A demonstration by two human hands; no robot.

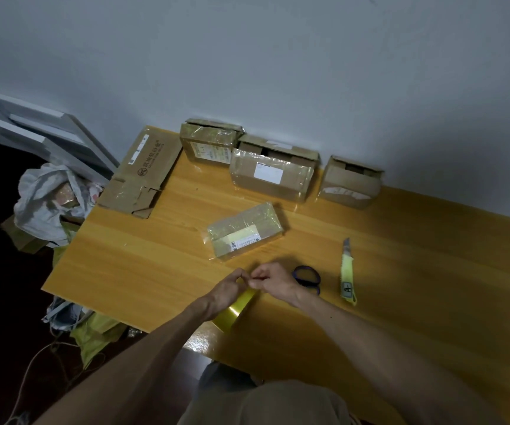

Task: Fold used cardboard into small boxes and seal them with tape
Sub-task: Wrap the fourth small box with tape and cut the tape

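A roll of yellowish clear tape (237, 307) is held upright near the table's front edge. My left hand (226, 294) grips the roll from the left. My right hand (273, 280) pinches at the top of the roll, fingertips meeting those of the left hand. Just beyond my hands lies a small box (245, 234) wrapped in shiny tape with a label on it. At the back, by the wall, stand three folded boxes (209, 144) (270, 176) (352, 183). A flattened cardboard sheet (145, 173) lies at the back left corner.
A yellow utility knife (347, 273) lies to the right of my hands with its blade out. Blue-handled scissors (307, 277) lie partly behind my right hand. The wooden table (416, 271) ends at the left, where bags and scraps (48, 200) pile on the floor.
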